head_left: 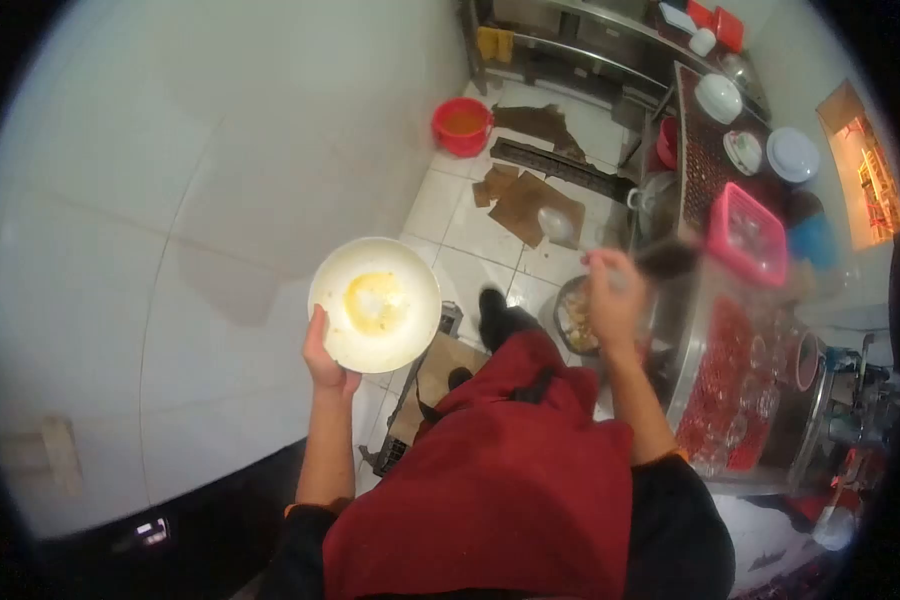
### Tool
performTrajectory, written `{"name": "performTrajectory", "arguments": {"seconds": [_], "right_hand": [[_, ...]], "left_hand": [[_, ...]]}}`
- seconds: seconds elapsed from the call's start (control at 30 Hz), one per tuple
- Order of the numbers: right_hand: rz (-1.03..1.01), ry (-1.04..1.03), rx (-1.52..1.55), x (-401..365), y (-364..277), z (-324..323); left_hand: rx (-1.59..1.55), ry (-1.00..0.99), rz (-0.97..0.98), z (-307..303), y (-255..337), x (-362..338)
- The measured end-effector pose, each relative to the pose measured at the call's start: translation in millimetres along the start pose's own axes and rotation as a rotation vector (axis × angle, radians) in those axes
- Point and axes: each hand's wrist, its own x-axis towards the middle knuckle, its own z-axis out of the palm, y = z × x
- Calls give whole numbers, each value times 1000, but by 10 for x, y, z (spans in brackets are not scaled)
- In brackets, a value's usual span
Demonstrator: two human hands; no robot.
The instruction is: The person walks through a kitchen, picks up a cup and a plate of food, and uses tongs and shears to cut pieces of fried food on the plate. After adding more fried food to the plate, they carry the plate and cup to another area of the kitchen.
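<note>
A round white plate or shallow bowl (410, 345) with a yellow-orange smear in its middle is held up by its lower left rim in my left hand (328, 355). Over to the right my right hand (615, 300) is raised with its fingers pinched on a spoon (558, 224), whose pale, blurred bowl points up and left. Below and behind that hand a dark round container (574, 318) holds food scraps.
A red bucket (462, 127) with orange liquid stands on the tiled floor by the wall. Flattened cardboard (537, 205) lies nearby. Along the right, a metal counter holds a pink basket (748, 235), white dishes (793, 155) and glassware (735, 430) on red mats.
</note>
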Motion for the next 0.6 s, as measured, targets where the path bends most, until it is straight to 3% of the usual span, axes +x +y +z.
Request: {"name": "performTrajectory", "arguments": {"seconds": [0.07, 0.1, 0.17, 0.23, 0.27, 0.3, 0.37, 0.4, 0.47, 0.53, 0.6], "right_hand": [[-176, 105, 73, 172, -175, 79], [-144, 89, 71, 1287, 16, 651], [-213, 58, 103, 2182, 175, 1169], [-298, 29, -90, 3181, 125, 1612], [-239, -6, -204, 3687, 188, 1942], [-173, -42, -328, 4215, 409, 2243], [-281, -191, -519, 5287, 1166, 2788], [-259, -194, -530, 5572, 1249, 2811], [-120, -632, -766, 6162, 1212, 2828], [-117, -550, -390, 6007, 965, 2453], [-176, -538, -295, 6098, 1570, 2070]], "left_hand": [[-52, -95, -82, 107, 37, -79], [-40, -64, -98, 266, 26, 958], [-66, -26, -54, 431, 68, 1426], [-109, 20, -27, 658, -66, 1867], [-123, 58, -17, 811, -29, 2138], [-105, 69, -12, 986, -38, 2428], [-90, 158, -25, 1268, -77, 2868], [-88, 166, -47, 1348, -112, 3101], [-56, 184, -16, 1648, -96, 3607], [-86, 128, -6, 1858, -112, 3947], [-99, 100, -62, 2136, -184, 4530]]}}
